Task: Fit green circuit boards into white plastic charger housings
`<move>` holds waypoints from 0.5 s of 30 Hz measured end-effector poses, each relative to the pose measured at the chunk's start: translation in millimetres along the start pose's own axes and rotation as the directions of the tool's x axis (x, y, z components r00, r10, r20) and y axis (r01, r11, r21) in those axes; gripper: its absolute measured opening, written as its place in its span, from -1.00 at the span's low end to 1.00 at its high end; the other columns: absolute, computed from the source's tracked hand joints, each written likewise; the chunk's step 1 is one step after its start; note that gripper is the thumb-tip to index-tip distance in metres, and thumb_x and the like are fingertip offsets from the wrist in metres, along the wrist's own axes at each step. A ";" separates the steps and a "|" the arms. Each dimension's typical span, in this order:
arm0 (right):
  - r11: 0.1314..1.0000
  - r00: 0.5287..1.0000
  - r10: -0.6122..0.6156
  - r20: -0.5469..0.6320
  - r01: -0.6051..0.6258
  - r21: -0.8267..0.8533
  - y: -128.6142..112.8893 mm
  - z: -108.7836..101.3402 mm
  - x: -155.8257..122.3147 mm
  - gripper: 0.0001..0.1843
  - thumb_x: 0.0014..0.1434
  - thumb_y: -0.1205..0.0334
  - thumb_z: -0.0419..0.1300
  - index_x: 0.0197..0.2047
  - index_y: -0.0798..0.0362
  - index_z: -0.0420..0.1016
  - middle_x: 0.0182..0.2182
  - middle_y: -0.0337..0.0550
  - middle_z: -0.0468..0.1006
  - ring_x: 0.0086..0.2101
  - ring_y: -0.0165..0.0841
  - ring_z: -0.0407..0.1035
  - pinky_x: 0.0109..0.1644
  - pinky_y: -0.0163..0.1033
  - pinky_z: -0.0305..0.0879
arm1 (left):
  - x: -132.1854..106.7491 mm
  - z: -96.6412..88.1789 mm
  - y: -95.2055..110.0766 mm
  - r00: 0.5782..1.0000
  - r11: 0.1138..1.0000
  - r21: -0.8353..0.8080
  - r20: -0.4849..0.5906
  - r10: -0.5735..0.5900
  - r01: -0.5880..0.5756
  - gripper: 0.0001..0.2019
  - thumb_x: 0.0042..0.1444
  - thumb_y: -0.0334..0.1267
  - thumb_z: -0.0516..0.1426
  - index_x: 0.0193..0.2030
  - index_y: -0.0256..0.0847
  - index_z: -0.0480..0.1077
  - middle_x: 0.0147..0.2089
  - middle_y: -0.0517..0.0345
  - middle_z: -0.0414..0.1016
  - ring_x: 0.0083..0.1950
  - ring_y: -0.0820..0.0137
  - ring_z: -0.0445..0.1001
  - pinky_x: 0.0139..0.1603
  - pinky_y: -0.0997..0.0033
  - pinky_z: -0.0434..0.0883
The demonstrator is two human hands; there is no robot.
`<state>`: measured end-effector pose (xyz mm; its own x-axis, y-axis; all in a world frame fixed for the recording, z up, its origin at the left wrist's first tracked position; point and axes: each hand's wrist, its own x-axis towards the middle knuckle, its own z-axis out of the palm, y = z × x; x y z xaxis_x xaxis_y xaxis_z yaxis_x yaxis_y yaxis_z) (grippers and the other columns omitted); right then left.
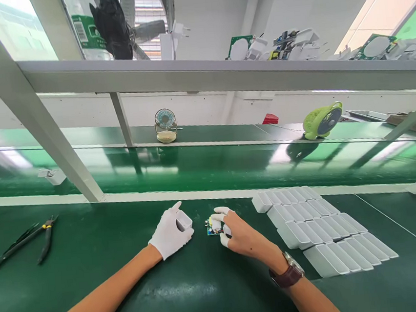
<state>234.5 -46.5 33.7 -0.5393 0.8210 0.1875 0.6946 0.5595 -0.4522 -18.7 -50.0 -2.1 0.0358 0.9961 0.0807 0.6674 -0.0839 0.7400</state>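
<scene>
While resting on the green mat, small circuit board (213, 226) pinched by right hand (237, 234), fingertips in white cots closed around it; not yet inside any casing. White housing shell (183, 221) cupped in gloved left hand (170, 230), fingers curled about it, open side up, apparently empty, though hard to tell at this size. Just right, rows of white shells (317, 224) laid out side by side, seemingly unfilled. Far left, pliers (46, 236) and tweezers (14, 243) lying untouched. Beyond, conveyor belt (208, 163), small desk fans (165, 124).
</scene>
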 end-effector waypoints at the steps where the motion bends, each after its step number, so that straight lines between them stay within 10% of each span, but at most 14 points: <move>1: 1.000 1.000 0.022 0.002 -0.022 0.015 2.7 2.3 -1.2 -0.42 0.03 0.54 0.08 0.14 0.07 0.43 -0.04 0.06 0.52 0.12 -0.07 0.36 0.05 -0.07 0.44 | -0.6 -2.4 -2.2 0.999 1.000 -0.008 0.030 0.011 -0.010 -0.12 -0.06 -0.22 0.29 0.42 -0.19 0.08 0.06 -0.03 0.47 0.12 0.11 0.47 0.20 0.05 0.38; 15: 0.941 0.982 0.140 -0.124 -0.093 0.325 -8.2 14.6 -9.1 -0.37 0.13 0.35 0.12 0.29 0.01 0.26 0.02 -0.02 0.49 -0.11 -0.23 0.48 -0.04 -0.10 0.52 | -12.0 -6.7 -7.8 0.994 0.993 -0.068 0.039 0.103 -0.100 -0.31 -0.10 -0.28 0.33 0.22 -0.02 0.27 0.17 0.12 0.48 0.14 0.18 0.49 0.18 0.14 0.44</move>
<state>226.7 -60.2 23.0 -0.3735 0.8988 0.2295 0.5493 0.4137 -0.7260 -29.3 -61.5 -4.4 0.1330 0.9825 0.1305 0.6082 -0.1849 0.7720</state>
